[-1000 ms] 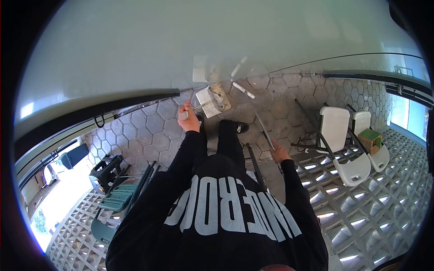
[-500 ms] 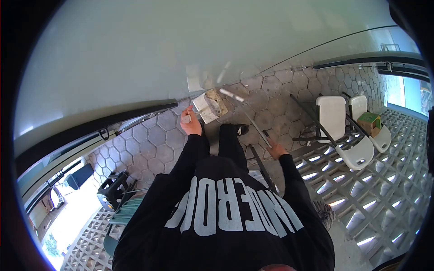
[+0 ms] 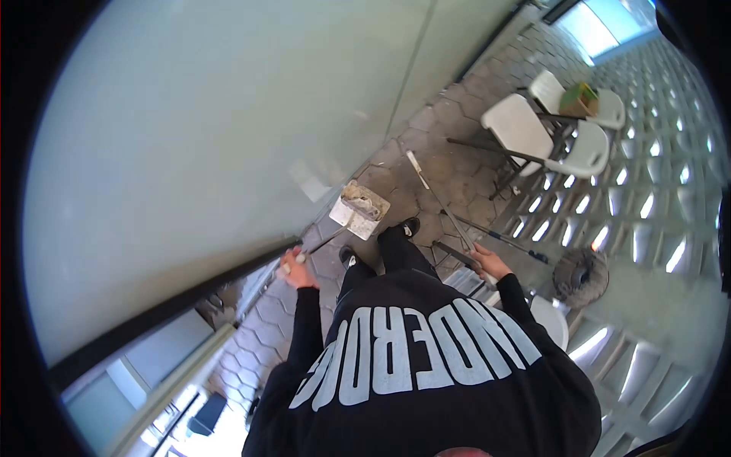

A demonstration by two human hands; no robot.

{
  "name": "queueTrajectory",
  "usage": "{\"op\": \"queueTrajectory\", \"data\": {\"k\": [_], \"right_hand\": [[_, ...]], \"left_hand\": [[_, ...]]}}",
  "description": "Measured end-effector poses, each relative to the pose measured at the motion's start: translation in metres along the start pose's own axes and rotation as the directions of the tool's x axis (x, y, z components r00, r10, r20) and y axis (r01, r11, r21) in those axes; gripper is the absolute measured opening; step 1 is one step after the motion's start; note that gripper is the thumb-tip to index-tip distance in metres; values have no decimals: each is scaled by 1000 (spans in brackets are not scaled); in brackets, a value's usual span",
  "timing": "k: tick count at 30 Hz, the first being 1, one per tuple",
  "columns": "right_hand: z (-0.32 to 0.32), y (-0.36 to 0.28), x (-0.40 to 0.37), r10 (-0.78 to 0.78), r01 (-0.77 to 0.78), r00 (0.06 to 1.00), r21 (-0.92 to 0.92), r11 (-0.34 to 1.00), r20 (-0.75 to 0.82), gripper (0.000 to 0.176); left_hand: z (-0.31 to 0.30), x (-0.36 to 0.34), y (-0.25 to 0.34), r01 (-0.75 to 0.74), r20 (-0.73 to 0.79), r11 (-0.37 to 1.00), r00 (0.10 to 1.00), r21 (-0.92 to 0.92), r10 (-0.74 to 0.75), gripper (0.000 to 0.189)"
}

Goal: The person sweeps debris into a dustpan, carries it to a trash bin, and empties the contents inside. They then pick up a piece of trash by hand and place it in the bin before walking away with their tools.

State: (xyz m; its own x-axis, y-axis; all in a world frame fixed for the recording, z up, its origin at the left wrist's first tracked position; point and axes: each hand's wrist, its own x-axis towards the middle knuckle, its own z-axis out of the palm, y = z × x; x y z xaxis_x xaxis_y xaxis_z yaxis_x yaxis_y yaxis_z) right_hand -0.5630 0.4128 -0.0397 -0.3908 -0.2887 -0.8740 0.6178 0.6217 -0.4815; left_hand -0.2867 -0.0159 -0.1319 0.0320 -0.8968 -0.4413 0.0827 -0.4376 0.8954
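My left hand [image 3: 298, 269] is closed around the pale end of a long handle [image 3: 329, 240]. That handle runs to a square white dustpan [image 3: 367, 227] with a greyish clump in it, low near the glass panel. On the other side, my right hand [image 3: 489, 263] is wrapped round a long thin pole [image 3: 454, 220]. The pole slants away to a white end piece [image 3: 414, 162] above the paving, apart from the dustpan. My fingers partly hide both grips.
White folding chairs [image 3: 518, 126] stand at the upper right, one bearing a green and brown box [image 3: 580, 102]. Another pole [image 3: 518, 245] and a grey fluffy round thing [image 3: 580, 276] lie at the right. A large glass panel [image 3: 190, 152] borders the left.
The view has turned, so the glass panel and chairs appear tilted. Both hands sit lower in view, the left one further left and the right one further right, still gripping their handles.
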Motion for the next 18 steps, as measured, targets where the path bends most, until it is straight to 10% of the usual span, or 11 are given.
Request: {"op": "queueTrajectory", "data": {"k": [5, 7, 16, 18], "right_hand": [[35, 15, -17, -64, 114, 992, 573, 812, -107, 49], [27, 15, 2, 77, -45, 997, 854, 519, 6, 30], [-17, -16, -46, -40, -45, 997, 940, 337, 63, 24], [-12, -34, -61, -137, -73, 987, 993, 88, 84, 22]], "left_hand": [[-31, 4, 40, 149, 249, 988, 959, -47, -133, 35], [-26, -2, 72, 221, 308, 968, 935, -115, -177, 31], [-3, -1, 81, 183, 256, 836, 965, -518, -53, 28], [0, -21, 95, 157, 225, 831, 974, -533, -40, 30]]}}
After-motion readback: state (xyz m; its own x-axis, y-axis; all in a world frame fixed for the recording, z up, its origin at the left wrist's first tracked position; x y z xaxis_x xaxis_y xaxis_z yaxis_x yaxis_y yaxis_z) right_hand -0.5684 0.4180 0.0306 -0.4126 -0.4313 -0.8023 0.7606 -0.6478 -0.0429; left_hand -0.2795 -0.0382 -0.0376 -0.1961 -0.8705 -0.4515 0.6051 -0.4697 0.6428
